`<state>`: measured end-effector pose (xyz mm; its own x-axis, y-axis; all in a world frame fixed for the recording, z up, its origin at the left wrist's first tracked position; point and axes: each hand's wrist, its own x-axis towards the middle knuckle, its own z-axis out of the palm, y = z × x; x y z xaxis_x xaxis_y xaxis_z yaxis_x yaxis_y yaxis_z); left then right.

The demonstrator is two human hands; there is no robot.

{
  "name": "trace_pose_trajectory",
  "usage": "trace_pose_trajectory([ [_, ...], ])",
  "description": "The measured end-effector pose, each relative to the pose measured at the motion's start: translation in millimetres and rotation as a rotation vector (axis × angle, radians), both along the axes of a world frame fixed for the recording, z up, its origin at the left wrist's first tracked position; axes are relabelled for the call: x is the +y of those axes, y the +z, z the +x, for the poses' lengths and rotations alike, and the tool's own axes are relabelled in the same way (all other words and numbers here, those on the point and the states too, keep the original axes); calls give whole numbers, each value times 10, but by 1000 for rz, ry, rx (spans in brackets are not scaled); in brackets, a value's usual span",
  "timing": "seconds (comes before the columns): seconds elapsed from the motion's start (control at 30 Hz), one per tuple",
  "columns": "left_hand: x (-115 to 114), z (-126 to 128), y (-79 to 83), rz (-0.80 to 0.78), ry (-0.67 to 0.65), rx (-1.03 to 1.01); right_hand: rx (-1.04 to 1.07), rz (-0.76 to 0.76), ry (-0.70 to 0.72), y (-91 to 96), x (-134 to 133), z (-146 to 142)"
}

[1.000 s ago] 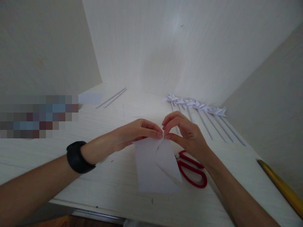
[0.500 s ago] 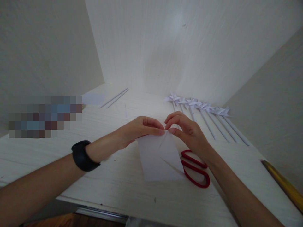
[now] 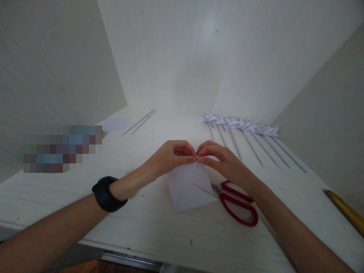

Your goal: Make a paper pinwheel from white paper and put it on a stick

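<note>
A square sheet of white paper [image 3: 187,187], slit from its corners and creased, hangs from my fingers just above the table. My left hand [image 3: 173,157], with a black band on its wrist, pinches the paper's far corner between thumb and fingers. Right beside it, my right hand [image 3: 218,157] pinches the same corner, the fingertips of both hands nearly touching. Red-handled scissors [image 3: 239,206] lie under my right forearm, their blades partly hidden beneath the paper.
Several white paper pinwheels [image 3: 234,123] on paper sticks lie in a row at the back right. Two thin paper sticks [image 3: 139,121] and a white sheet [image 3: 115,124] rest at the back left, near a blurred-out object [image 3: 68,146]. A golden object [image 3: 345,210] lies at the right edge.
My right fingers have closed in on the paper's corner beside my left fingertips. The paper's near right corner has lifted slightly. The view has shifted a little.
</note>
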<state>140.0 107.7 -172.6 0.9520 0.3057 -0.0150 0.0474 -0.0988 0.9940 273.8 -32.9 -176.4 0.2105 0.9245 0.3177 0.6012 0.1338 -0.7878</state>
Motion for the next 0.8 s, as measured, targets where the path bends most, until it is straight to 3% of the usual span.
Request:
trace_pose_trajectory([
  [0.8, -1, 16, -67, 78, -46, -40, 306, -104, 29, -38, 26, 32],
])
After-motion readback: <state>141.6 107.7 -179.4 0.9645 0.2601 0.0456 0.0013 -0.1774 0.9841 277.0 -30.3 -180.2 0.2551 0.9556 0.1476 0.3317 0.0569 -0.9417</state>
